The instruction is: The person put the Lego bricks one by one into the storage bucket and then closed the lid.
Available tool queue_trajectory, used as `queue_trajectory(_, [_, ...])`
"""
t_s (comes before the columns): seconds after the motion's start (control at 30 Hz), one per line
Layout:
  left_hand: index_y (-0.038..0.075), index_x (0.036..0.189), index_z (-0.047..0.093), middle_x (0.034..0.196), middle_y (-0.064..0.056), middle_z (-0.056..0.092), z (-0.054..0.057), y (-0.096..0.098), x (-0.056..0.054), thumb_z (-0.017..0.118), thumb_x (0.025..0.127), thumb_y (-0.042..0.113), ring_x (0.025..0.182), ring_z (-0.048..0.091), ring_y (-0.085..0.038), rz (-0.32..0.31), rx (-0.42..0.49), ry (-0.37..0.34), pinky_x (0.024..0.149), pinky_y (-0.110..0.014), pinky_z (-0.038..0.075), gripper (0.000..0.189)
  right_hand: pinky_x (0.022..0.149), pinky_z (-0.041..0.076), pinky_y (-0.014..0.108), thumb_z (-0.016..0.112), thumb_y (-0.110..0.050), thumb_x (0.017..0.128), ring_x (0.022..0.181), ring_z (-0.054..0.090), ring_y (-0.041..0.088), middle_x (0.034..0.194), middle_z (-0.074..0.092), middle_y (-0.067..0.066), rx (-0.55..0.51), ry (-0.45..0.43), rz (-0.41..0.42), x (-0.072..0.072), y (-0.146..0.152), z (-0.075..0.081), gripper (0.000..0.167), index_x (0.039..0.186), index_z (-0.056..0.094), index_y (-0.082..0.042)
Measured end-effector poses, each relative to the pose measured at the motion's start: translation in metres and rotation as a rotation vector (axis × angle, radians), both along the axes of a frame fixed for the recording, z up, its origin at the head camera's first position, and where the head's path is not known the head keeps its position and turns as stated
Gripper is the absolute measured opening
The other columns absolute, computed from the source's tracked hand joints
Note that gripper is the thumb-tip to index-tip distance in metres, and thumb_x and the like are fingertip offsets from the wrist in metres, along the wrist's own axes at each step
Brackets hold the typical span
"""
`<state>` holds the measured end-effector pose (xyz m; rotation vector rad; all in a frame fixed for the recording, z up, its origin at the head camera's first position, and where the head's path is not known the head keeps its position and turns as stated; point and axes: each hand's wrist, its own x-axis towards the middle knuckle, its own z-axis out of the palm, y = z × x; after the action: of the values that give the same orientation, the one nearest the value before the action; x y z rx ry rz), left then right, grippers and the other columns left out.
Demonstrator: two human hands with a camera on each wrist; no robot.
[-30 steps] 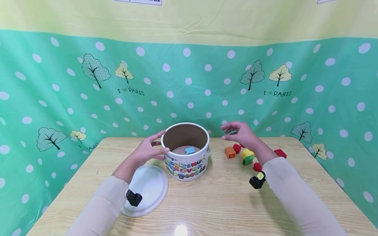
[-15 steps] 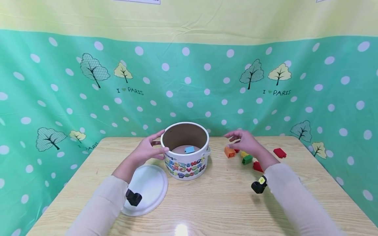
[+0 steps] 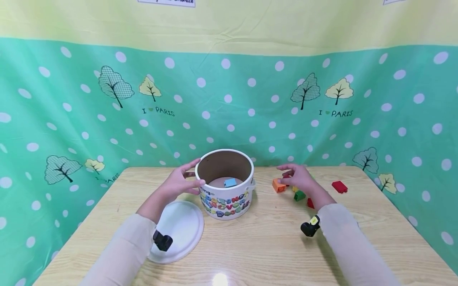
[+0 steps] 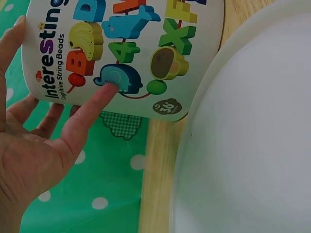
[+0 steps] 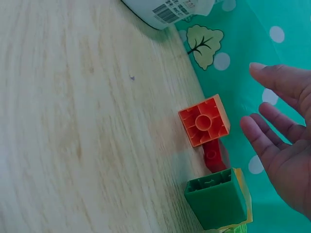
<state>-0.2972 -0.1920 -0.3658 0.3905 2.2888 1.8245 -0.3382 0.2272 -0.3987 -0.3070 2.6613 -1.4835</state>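
so far, judging by how things lie, the work looks only begun: a round white tub (image 3: 225, 204) printed with colourful letters stands upright and uncovered on a wooden table (image 3: 250, 246), with one light blue block (image 3: 230, 182) visible on its floor. the round white lid (image 3: 182, 228) lies flat in front of the tub, to its left, not yet on. the left hand (image 3: 177, 184) is spread wide against the tub's left side, thumb straight along the printed front, fingers towards the back, seeming to steady it rather than grip it. the right hand (image 3: 298, 178), to the right of the tub, is half open with thumb and fingers apart, holding nothing; it hangs close over an orange block (image 3: 278, 186), and the right wrist view shows a gap between them. that block, the nearest to the tub, lies on its side with its hollow underside showing. beyond it, farther right of the tub, wait a green block (image 3: 299, 195), a yellow block (image 3: 295, 189) and several red ones, the farthest red block (image 3: 339, 186) apart from the group. these outside blocks, partly hidden by the hand and so hard to count, seem to be what is left, along with the lid.
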Motion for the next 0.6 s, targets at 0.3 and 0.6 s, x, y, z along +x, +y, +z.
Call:
queue_trajectory(0.3, [0.020,0.155,0.028,0.150,-0.025,0.029,-0.0007,-0.0001,0.0006,0.081,0.081,0.020,0.132,0.036,-0.048,-0.002,0.014,-0.004,0.078,-0.047,0.059,0.091,0.081,0.055,0.034,0.076,-0.006,0.084,0.112,0.053,0.034,0.136,0.050,0.022,0.041,-0.027,0.003,-0.0022,0.0013,-0.0050,0.056,0.136,0.056,-0.006])
queue_trajectory(0.6, [0.020,0.155,0.028,0.151,-0.023,0.028,-0.0010,0.0005,0.0000,0.078,0.084,0.015,0.133,0.035,-0.048,-0.005,0.018,-0.002,0.078,-0.047,0.059,0.086,0.076,0.056,0.034,0.076,-0.004,0.083,0.103,0.055,0.030,0.118,0.058,0.021,0.147,-0.016,-0.006,-0.0065,-0.0013,-0.0075,0.053,0.133,0.058,-0.005])
